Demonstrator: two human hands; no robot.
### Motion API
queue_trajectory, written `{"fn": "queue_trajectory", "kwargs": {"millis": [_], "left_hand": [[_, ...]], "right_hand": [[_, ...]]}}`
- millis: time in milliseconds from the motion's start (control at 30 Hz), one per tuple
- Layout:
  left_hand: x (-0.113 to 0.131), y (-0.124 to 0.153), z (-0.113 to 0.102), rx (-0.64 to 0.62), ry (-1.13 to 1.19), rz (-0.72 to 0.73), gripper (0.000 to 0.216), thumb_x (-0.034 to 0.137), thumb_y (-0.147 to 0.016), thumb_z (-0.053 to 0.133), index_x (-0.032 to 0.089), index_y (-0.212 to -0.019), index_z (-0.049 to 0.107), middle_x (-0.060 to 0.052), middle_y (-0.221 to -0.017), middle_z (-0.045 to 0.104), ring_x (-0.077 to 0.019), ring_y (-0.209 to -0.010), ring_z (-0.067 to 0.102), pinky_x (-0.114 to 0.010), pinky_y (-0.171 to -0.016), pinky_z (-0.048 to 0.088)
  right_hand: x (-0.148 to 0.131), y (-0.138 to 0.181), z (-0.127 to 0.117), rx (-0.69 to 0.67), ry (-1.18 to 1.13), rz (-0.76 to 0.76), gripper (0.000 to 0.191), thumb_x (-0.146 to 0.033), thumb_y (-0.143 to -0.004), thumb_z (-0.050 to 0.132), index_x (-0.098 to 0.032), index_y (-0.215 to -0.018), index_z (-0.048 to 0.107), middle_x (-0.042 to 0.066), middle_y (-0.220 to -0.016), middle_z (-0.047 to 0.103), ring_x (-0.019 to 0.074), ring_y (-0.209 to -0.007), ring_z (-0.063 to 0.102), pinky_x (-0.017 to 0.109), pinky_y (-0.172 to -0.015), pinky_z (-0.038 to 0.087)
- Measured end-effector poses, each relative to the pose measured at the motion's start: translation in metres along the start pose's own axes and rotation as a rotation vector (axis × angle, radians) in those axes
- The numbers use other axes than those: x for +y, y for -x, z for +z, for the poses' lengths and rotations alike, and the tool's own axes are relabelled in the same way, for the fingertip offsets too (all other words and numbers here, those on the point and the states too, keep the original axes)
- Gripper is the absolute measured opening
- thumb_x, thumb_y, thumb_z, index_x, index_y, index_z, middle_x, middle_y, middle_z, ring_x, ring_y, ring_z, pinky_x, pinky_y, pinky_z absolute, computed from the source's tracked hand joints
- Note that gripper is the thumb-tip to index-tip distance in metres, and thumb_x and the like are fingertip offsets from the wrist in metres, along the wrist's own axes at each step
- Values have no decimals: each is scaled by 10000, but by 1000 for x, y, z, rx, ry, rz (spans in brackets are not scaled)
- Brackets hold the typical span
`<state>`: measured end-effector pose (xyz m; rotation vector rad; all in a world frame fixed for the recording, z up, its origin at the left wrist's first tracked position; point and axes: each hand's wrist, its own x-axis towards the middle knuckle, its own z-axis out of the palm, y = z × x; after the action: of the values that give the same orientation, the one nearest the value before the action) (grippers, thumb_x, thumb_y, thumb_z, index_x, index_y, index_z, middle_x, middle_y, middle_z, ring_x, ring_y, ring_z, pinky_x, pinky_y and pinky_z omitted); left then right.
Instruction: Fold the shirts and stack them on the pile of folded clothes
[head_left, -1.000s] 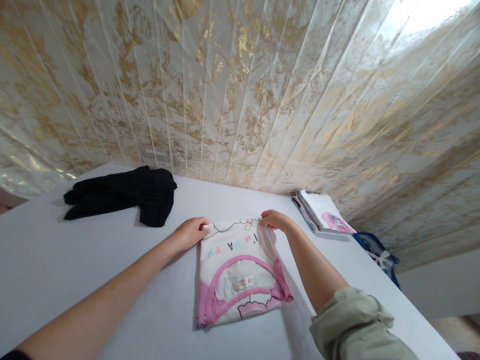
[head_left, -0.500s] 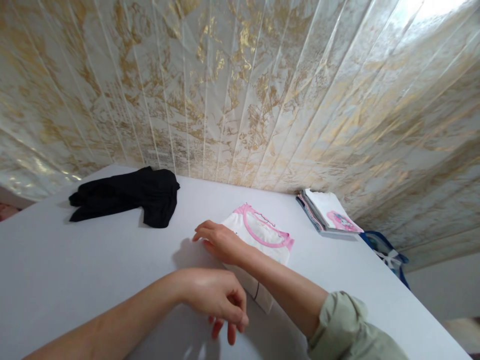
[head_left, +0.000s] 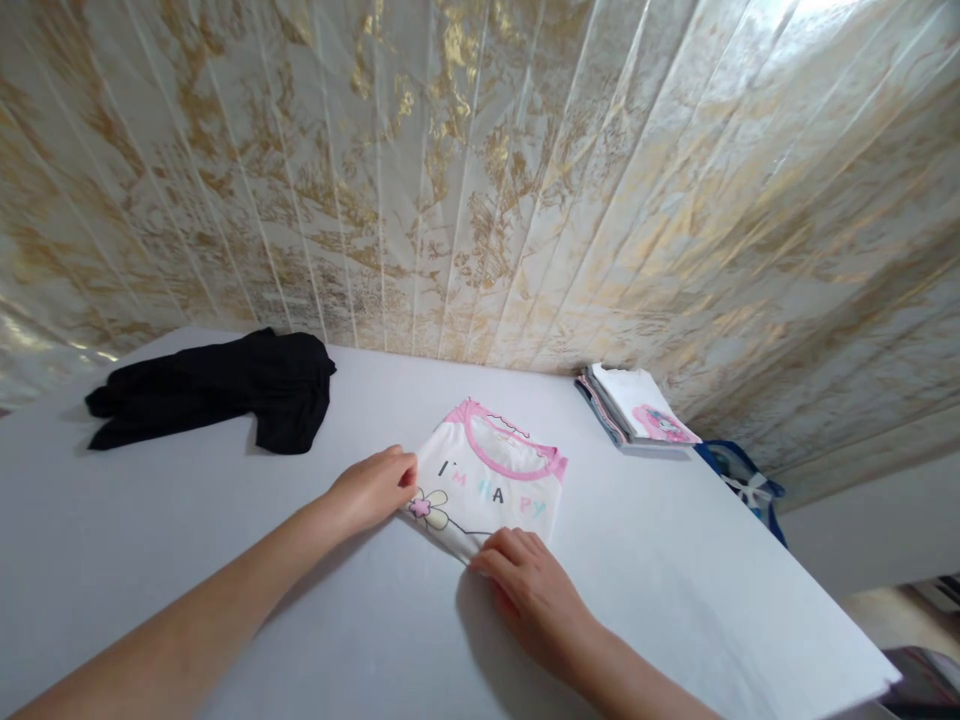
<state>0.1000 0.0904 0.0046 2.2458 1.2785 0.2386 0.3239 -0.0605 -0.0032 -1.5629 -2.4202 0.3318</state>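
A white T-shirt (head_left: 491, 505) with pink neckband and shoulders lies folded into a small bundle on the white table. "I'm happy" lettering and a flower print face up on it. My left hand (head_left: 375, 490) is closed at the shirt's left edge, thumb and fingers pinching the fabric beside the flower. At the near folded edge, my right hand (head_left: 534, 595) has its fingers curled onto the cloth, covering the lower right corner.
Black clothing (head_left: 225, 385) lies loosely at the far left of the table (head_left: 360, 640). A stack of folded clothes (head_left: 637, 405) sits at the back right, near a blue-edged bag (head_left: 742, 485) beyond the table edge. A patterned curtain (head_left: 465, 180) hangs behind.
My arms have uncrossed: the left hand moved to the shirt's left edge and the right hand to its near edge. The near part is now folded under, and the printed front shows.
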Motion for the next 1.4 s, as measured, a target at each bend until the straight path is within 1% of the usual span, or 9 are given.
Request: {"fn": "queue_trajectory", "kwargs": {"millis": [167,267,367,500,833,1067,1200,1300,1400], "left_hand": [[33,23,-6,-227,-109,-107,168,316,-737,571,216,-604,551,8,-660,604,-167,-588,512,-272,-532,237],[49,28,-6,-156,-157,-71,188,318,-800,536,216,-643,550,4,-689,611,-169,-610,526,-275,-541,239],[63,34,5,-92,-92,68,161,281,-861,480,219,-754,584,-6,-815,629,-169,-698,566,-270,-583,304],[79,48,30,-194,-60,325,140,274,-845,567,233,-965,628,-50,-1026,610,-209,-915,581,-294,-753,408],[88,62,48,-87,-187,346,221,271,-847,602,253,-1067,607,-71,-1097,584,-260,-991,543,-394,-848,421],[85,63,50,-122,-231,333,234,288,-854,602,265,-1084,630,-78,-1069,582,-260,-949,550,-389,-804,429],[87,64,47,-123,-189,317,112,297,-866,586,245,-937,655,-68,-1018,593,-249,-933,556,-370,-784,426],[89,62,40,-165,-139,315,115,312,-867,574,240,-879,664,-63,-978,607,-237,-912,568,-345,-757,418],[80,52,27,-156,-59,278,208,334,-895,495,236,-811,658,-46,-906,615,-207,-864,585,-305,-703,400]], "right_hand": [[19,27,-21,-17,-136,104,339,39,-693,426,-228,-810,600,22,-902,618,183,-884,558,325,-822,420],[40,37,-34,73,-238,270,240,-55,-784,423,-232,-807,583,18,-865,621,171,-831,577,299,-769,428],[60,42,-35,206,-176,568,133,-229,-874,429,-243,-902,558,19,-860,631,176,-760,583,298,-685,412],[66,40,-27,147,-88,775,182,-414,-894,447,-258,-868,539,13,-825,647,187,-719,580,286,-605,354],[58,29,-23,107,-34,807,161,-347,-837,498,-243,-728,441,-4,-714,622,159,-620,522,254,-542,256],[66,34,-18,325,-530,745,239,-419,-770,540,-230,-667,434,-29,-588,499,141,-561,478,252,-537,344],[57,33,-17,361,-959,884,353,-496,-754,571,-231,-987,547,-31,-660,549,144,-565,531,237,-491,378],[52,31,-15,358,-1040,916,673,-517,-756,592,-247,-1345,408,4,-792,624,173,-656,611,258,-537,449],[52,27,-14,369,-1072,846,865,-484,-745,627,-220,-1476,247,50,-941,656,198,-806,662,301,-700,520]]}}
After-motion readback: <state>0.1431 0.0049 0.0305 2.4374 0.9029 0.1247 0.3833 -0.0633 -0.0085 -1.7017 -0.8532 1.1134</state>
